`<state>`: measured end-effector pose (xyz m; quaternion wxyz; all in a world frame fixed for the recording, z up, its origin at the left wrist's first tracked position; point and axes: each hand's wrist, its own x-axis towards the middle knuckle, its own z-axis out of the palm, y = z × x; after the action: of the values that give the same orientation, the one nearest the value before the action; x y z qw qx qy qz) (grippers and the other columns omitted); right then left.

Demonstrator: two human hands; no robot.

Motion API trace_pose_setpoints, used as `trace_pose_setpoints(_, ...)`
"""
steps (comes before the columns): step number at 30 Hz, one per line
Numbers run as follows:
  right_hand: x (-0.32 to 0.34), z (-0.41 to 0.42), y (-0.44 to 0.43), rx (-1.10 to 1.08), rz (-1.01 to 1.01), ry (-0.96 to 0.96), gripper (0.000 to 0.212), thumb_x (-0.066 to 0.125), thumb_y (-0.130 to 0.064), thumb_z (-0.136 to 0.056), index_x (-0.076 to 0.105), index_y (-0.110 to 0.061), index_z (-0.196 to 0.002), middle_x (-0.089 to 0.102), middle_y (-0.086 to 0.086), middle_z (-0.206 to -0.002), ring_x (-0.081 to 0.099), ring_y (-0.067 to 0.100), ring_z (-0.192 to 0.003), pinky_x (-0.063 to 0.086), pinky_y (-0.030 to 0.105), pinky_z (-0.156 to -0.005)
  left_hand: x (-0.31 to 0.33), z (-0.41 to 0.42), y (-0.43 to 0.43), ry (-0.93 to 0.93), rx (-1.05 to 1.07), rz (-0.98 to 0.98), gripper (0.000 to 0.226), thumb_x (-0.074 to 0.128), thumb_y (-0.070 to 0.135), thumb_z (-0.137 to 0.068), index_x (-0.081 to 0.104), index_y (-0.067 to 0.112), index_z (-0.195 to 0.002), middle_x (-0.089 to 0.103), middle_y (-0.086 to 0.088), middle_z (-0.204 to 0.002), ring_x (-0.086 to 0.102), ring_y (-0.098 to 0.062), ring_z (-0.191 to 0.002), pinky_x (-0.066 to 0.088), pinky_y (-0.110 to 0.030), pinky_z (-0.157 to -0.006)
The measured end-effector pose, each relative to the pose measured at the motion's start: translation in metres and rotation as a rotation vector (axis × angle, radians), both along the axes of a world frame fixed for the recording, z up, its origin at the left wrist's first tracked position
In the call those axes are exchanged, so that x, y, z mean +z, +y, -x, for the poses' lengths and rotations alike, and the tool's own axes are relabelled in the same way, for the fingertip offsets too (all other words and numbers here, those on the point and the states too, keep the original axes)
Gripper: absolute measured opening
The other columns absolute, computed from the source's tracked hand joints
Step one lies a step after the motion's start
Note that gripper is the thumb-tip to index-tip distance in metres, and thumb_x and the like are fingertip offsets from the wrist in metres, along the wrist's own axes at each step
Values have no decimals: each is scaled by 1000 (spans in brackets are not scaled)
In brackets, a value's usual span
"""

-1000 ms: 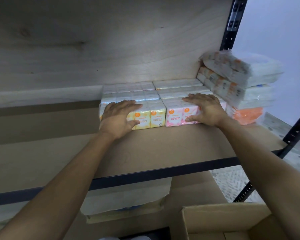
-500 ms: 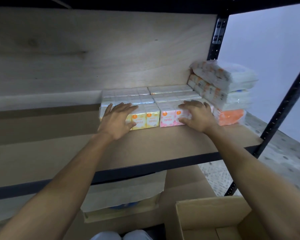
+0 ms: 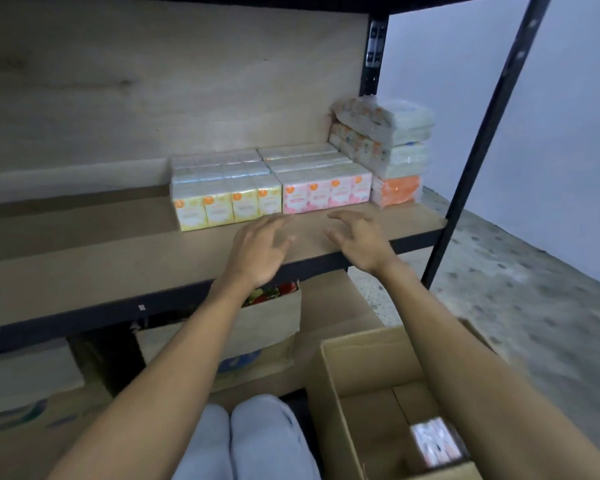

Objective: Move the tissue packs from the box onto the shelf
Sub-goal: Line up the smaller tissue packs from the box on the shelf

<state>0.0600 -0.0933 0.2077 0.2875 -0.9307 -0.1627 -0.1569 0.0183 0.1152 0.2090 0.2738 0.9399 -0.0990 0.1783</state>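
Both hands hover empty over the front strip of the wooden shelf, the left hand and right hand with fingers spread, just short of the packs. The yellow tissue packs and pink tissue packs sit in a tidy block toward the back, touching each other; beside them on the right stands a stack of wrapped tissue bundles. Bare board stretches left of the block and in front of it, up to the dark metal edge. A moment ago the palms pressed on the front packs; now they have drawn back. Below right, the cardboard box holds what seems one blurred pack.
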Motion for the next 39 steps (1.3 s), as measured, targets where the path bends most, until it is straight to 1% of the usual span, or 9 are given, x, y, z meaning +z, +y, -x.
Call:
trace_pose_setpoints(4,-25,41,-21,-86,-60,-11,42,51,-43,-95,58,-19,-129,58,2,-134,49,22,-125,40,41,-103,-14,24,-40,23,-95,165,47,47,43,-97,41,32,-143,38,8,-151,30,-15,-140,22,-40,-117)
trace_pose_setpoints(7,-44,68,-42,-141,-104,4,43,51,-44,-95,58,-18,-129,59,2,-133,47,21,-128,36,36,-105,-28,41,-71,61,-176,268,46,48,42,-96,42,35,-141,41,9,-148,34,-15,-137,28,-43,-114)
trace_pose_setpoints(10,-64,91,-63,-184,-113,51,46,50,-45,-95,56,-17,-130,56,3,-136,46,19,-129,34,35,-107,-46,58,-100,113,-240,319,45,48,39,-97,42,34,-142,39,10,-149,29,-11,-139,24,-38,-117)
trace_pose_setpoints(15,-108,114,-103,-262,-89,185,48,50,-46,-95,53,-17,-133,55,4,-137,46,21,-129,35,39,-107,-83,78,-140,207,-334,260,46,45,44,-97,42,33,-142,35,13,-151,27,-10,-140,20,-38,-117)
trace_pose_setpoints(19,-146,125,-137,-331,-69,361,59,47,-58,-89,49,-23,-136,51,5,-141,41,25,-133,35,49,-107,-117,85,-166,322,-339,162,47,42,43,-98,39,34,-144,31,14,-153,25,-12,-141,21,-39,-113)
trace_pose_setpoints(24,-190,130,-177,-423,-7,531,60,54,-54,-88,45,-25,-139,43,5,-147,35,25,-137,33,48,-109,-169,84,-195,524,-359,69,52,43,46,-97,31,39,-147,21,11,-158,18,-15,-145,15,-40,-117)
trace_pose_setpoints(28,-218,126,-203,-447,127,647,63,54,-57,-87,42,-26,-141,37,3,-151,27,24,-141,30,50,-110,-203,80,-216,639,-363,-11,56,43,49,-96,25,40,-148,17,8,-160,17,-18,-146,18,-44,-117)
trace_pose_setpoints(33,-242,118,-227,-462,230,800,65,56,-56,-87,37,-31,-144,23,1,-157,15,23,-146,21,54,-111,-242,70,-244,763,-345,-56,57,46,50,-94,26,41,-147,19,7,-159,19,-19,-145,20,-48,-116)
trace_pose_setpoints(39,-269,107,-254,-435,383,913,67,57,-54,-86,33,-34,-145,13,2,-160,7,27,-146,17,58,-111,-287,65,-275,893,-332,-8,59,53,49,-91,33,37,-146,28,-1,-156,25,-22,-143,24,-44,-115)
